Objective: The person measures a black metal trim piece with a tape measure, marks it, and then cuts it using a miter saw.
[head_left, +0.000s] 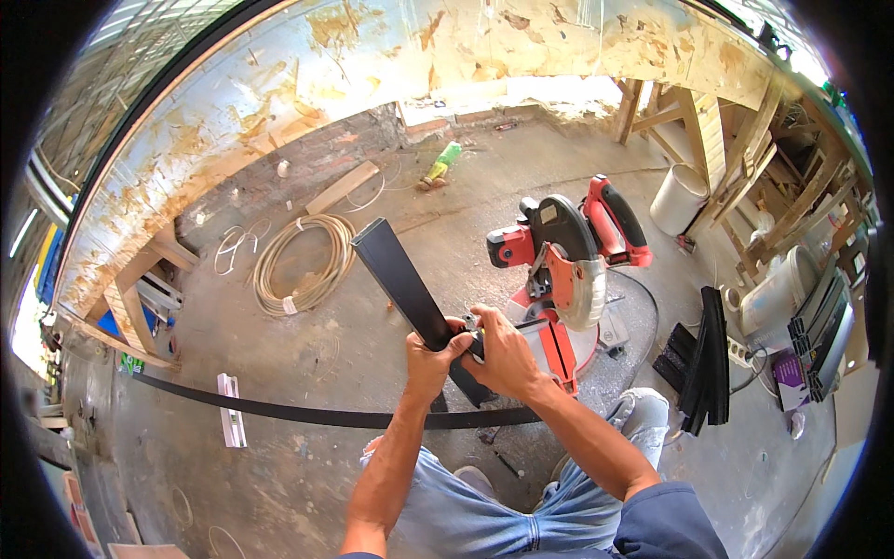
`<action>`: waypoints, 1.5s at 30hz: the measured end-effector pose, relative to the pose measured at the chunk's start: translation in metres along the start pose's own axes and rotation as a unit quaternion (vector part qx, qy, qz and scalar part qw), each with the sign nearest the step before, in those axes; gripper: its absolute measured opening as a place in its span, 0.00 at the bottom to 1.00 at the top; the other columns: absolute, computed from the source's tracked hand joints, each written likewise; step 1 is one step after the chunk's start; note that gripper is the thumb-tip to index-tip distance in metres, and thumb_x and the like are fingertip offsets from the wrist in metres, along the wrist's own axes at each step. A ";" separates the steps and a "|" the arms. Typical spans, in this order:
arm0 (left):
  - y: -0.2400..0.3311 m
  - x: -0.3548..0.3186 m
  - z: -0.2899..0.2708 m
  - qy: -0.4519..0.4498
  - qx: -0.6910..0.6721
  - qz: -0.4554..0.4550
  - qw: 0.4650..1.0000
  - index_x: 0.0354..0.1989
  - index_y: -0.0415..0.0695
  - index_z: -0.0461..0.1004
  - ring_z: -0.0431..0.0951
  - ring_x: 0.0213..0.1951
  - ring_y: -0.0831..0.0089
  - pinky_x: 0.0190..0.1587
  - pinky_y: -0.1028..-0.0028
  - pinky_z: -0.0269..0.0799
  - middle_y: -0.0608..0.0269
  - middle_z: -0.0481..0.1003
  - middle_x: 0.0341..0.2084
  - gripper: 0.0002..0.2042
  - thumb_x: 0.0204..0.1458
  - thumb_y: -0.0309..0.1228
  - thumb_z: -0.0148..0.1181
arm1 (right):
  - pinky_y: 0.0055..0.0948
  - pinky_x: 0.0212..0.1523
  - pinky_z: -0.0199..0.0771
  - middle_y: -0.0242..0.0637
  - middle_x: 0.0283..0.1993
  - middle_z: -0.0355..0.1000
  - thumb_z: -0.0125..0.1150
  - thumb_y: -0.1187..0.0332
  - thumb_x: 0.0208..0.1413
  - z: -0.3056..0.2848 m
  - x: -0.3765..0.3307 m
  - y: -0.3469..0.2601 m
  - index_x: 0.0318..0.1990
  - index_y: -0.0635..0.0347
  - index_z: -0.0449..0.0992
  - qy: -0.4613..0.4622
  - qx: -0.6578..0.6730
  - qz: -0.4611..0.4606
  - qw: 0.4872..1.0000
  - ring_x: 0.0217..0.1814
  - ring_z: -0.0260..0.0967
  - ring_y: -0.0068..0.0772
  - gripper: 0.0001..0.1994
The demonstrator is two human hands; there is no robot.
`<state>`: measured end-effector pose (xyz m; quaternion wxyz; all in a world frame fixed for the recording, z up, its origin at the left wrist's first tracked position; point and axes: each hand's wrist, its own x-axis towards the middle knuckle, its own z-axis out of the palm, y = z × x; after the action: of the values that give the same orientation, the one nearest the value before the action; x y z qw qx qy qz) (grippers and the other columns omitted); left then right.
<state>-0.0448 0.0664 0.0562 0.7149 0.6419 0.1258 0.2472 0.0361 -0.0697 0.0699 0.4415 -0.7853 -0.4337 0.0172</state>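
Grip: we have both hands on the black rectangular tube [402, 279], the left hand [430, 359] wrapped around its lower stretch and the right hand [503, 354] closed just beside it over the tube and a small object we cannot make out.
Tube position: it rises tilted from our hands up and to the left, its open upper end in the air above the concrete floor [307, 438], its lower end pointing down in front of our knees [484, 494].
Saw: the red mitre saw [563, 270] stands on the floor just right of our hands, its blade guard close to the right hand.
Step in hand: we judge that we are steadying or marking the tube near the saw.
How to do it well: we keep both hands clamped tight so the long free end does not swing, and we keep fingers away from the blade guard side.
Alignment: we judge the tube wants to lie flat and square on the saw base before any cut, so the raised end needs support.
Nearby: a long black strip [279, 410] lies across the floor under our hands, a coiled hose [303, 261] sits further left, and a stack of black profiles [703, 359] lies to the right.
Risk: tripping the strip or the cord by the saw.
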 end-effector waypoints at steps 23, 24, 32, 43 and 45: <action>-0.007 0.022 -0.012 0.057 -0.342 -0.007 0.938 0.41 0.41 0.69 0.76 0.33 0.63 0.43 0.61 0.73 0.59 0.72 0.29 0.28 0.62 0.60 0.47 | 0.41 0.51 0.71 0.52 0.49 0.71 0.60 0.66 0.60 -0.111 -0.031 0.004 0.50 0.61 0.73 -0.081 0.013 0.086 0.993 0.50 0.71 0.56 0.14; -0.009 0.019 -0.013 0.046 -0.342 -0.006 0.939 0.42 0.41 0.69 0.75 0.34 0.62 0.44 0.60 0.72 0.58 0.72 0.29 0.30 0.62 0.62 0.44 | 0.41 0.51 0.71 0.52 0.49 0.71 0.60 0.66 0.60 -0.097 -0.027 -0.002 0.50 0.61 0.73 -0.080 0.019 0.087 0.993 0.50 0.71 0.56 0.14; -0.011 0.021 0.006 -0.017 -0.378 0.013 0.926 0.42 0.40 0.69 0.75 0.38 0.63 0.46 0.63 0.72 0.55 0.73 0.32 0.35 0.60 0.67 0.38 | 0.47 0.50 0.71 0.51 0.49 0.69 0.56 0.61 0.62 -0.057 -0.008 -0.015 0.53 0.58 0.71 -0.137 -0.006 0.061 0.989 0.49 0.71 0.57 0.15; -0.002 0.019 0.007 -0.016 -0.401 0.021 0.916 0.39 0.39 0.71 0.74 0.36 0.61 0.47 0.61 0.72 0.55 0.72 0.31 0.38 0.58 0.70 0.36 | 0.49 0.48 0.71 0.52 0.48 0.68 0.54 0.59 0.64 -0.045 0.000 -0.022 0.54 0.55 0.70 -0.164 -0.008 0.080 0.983 0.48 0.71 0.58 0.16; -0.001 0.017 0.005 -0.015 -0.394 0.023 0.919 0.39 0.39 0.71 0.74 0.37 0.61 0.47 0.61 0.72 0.55 0.72 0.31 0.39 0.58 0.70 0.36 | 0.50 0.48 0.71 0.52 0.48 0.68 0.54 0.58 0.64 -0.044 0.001 -0.024 0.53 0.56 0.70 -0.169 -0.013 0.080 0.982 0.48 0.71 0.59 0.16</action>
<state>-0.0274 0.0713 0.0579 0.9061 0.3144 -0.0074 0.2829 0.0386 -0.0929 0.1142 0.3487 -0.8088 -0.4382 0.1795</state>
